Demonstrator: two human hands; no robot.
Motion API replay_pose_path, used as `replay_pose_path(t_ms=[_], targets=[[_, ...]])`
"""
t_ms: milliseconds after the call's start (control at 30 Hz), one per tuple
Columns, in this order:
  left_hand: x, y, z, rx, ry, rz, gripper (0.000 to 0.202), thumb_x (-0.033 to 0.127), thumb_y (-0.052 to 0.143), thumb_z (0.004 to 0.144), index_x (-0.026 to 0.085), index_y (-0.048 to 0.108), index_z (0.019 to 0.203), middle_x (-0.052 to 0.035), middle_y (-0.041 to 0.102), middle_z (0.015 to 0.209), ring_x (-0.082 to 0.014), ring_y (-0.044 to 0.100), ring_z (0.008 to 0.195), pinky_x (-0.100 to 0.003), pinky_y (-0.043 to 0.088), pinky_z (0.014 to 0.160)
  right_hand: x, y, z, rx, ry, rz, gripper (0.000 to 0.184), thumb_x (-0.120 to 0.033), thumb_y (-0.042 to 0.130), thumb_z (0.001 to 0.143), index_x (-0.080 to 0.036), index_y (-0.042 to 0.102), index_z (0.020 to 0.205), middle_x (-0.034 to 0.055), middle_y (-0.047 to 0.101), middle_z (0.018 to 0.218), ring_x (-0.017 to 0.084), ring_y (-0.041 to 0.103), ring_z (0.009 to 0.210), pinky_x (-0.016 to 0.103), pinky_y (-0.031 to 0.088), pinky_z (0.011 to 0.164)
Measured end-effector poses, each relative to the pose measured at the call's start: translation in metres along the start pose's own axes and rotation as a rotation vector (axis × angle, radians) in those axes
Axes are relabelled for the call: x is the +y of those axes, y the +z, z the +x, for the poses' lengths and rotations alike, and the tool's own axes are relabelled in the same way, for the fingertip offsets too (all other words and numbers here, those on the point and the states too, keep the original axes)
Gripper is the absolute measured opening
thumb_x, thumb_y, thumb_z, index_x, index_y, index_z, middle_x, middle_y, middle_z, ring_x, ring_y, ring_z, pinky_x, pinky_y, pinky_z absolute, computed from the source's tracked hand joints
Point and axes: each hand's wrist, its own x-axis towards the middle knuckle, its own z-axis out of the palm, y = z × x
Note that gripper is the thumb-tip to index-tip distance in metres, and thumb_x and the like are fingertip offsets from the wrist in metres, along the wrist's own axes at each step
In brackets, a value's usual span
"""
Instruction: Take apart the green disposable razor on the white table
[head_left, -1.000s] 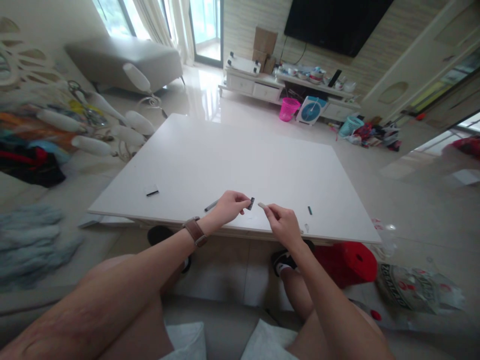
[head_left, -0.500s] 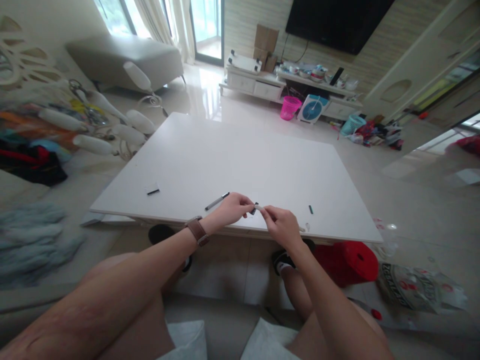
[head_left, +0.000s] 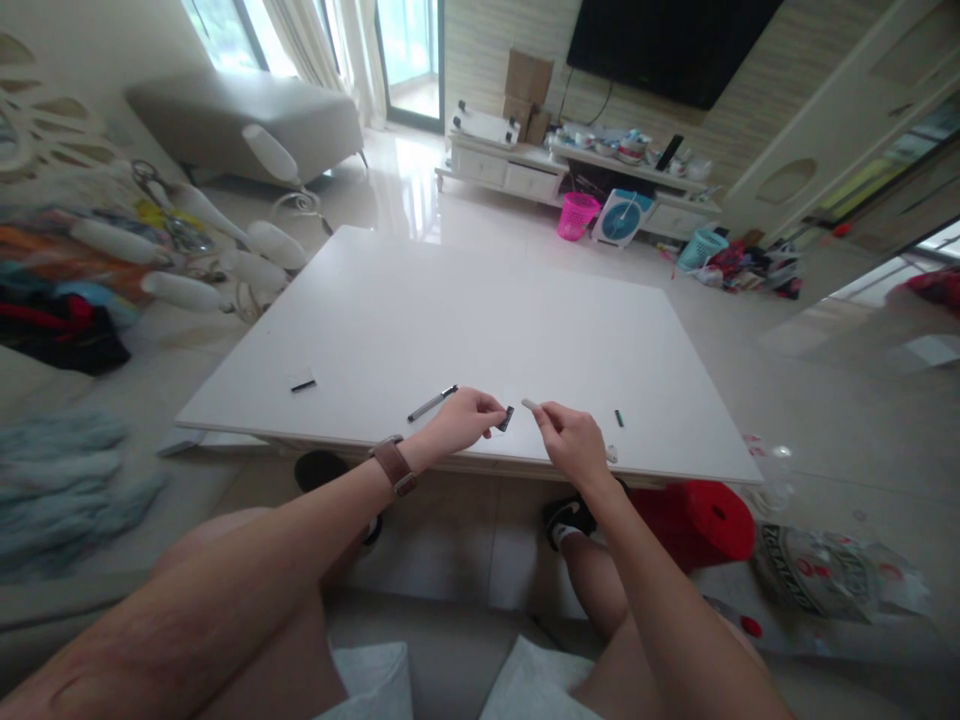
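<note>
Sitting at the near edge of a white table (head_left: pixel 465 300), this person has both hands hovering low over the tabletop. The left hand (head_left: pixel 463 418) has thumb and fingertips pinched tight on a small dark chip (head_left: pixel 508 418), which sticks out at that hand's 3 o'clock. The right hand (head_left: pixel 576 442) is pinched closed too, on a little pale stick (head_left: pixel 529 404) that pokes out toward its 10 o'clock. Chip and stick are close but not touching, with a sliver of table showing between them. The chip is too tiny to make out any detail, sorry.

There's a brown watch (head_left: pixel 392 463) on the left wrist. A dark pen (head_left: pixel 433 403) lies on the table at about 10 o'clock from the left hand, its tip just beside the knuckles, and I can't tell if it touches. Way out at 9 o'clock from that hand is a small black-and-white piece (head_left: pixel 304 382), lying flat. At 2 o'clock from the right hand sits a short dark green bit (head_left: pixel 619 418), well clear of the fingers.

Under the table at the right hand's 4 o'clock is a red stool (head_left: pixel 694 520). Far off at 12 o'clock, past the table, there's a pink basket (head_left: pixel 578 215) next to a blue fan (head_left: pixel 621 220).
</note>
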Motion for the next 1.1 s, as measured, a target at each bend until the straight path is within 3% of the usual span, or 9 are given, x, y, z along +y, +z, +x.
replay_pose_path(t_ms=[133,400,700,867,1000,1100], targets=[[-0.002,0.001,0.001,0.005,0.012,0.014,0.022,0.029,0.058,0.079,0.013,0.072,0.073,-0.0029,0.067,0.062,-0.0116,0.059,0.055,-0.021,0.044,0.055,-0.004,0.005,-0.002,-0.049,-0.057,0.054,0.038,-0.044,0.044,0.100,-0.022,0.062,0.075,-0.0005,0.059,0.063,0.013,0.048,0.058,0.027,0.025,0.059],[-0.006,-0.001,0.000,0.048,0.004,0.063,0.022,0.028,0.058,0.080,0.012,0.072,0.073,-0.0033,0.066,0.061,-0.0125,0.060,0.056,-0.021,0.043,0.055,-0.006,0.022,-0.002,-0.116,-0.028,0.193,0.042,-0.047,0.042,0.099,-0.021,0.061,0.072,-0.0013,0.054,0.060,0.013,0.043,0.057,0.026,0.027,0.057],[-0.008,0.000,0.002,0.100,0.008,0.002,0.020,0.026,0.058,0.080,0.012,0.072,0.074,-0.0019,0.066,0.061,-0.0112,0.059,0.054,-0.021,0.043,0.055,-0.005,0.023,-0.004,-0.146,-0.036,0.295,0.043,-0.048,0.043,0.099,-0.020,0.064,0.074,-0.0024,0.054,0.060,0.012,0.043,0.057,0.025,0.027,0.057],[-0.009,0.000,0.003,0.095,0.026,-0.039,0.018,0.025,0.059,0.078,0.012,0.071,0.073,-0.0014,0.065,0.061,-0.0111,0.059,0.054,-0.021,0.043,0.055,-0.011,0.027,-0.009,-0.258,-0.128,0.164,0.041,-0.045,0.042,0.101,-0.021,0.068,0.079,-0.0003,0.061,0.065,0.013,0.050,0.061,0.026,0.027,0.059],[-0.005,0.002,0.003,0.079,0.028,-0.073,0.016,0.023,0.059,0.079,0.012,0.069,0.073,-0.0009,0.064,0.062,-0.0100,0.058,0.053,-0.020,0.043,0.054,-0.015,0.034,-0.016,-0.396,-0.269,-0.060,0.036,-0.041,0.047,0.099,-0.022,0.066,0.074,0.0037,0.067,0.071,0.016,0.056,0.066,0.028,0.024,0.060],[-0.006,0.003,0.005,0.088,0.027,-0.097,0.015,0.023,0.059,0.079,0.012,0.069,0.074,-0.0012,0.065,0.064,-0.0098,0.058,0.053,-0.020,0.044,0.054,-0.016,0.038,-0.019,-0.436,-0.295,-0.139,0.035,-0.038,0.049,0.098,-0.022,0.063,0.071,0.0046,0.067,0.069,0.017,0.056,0.064,0.028,0.022,0.059]])
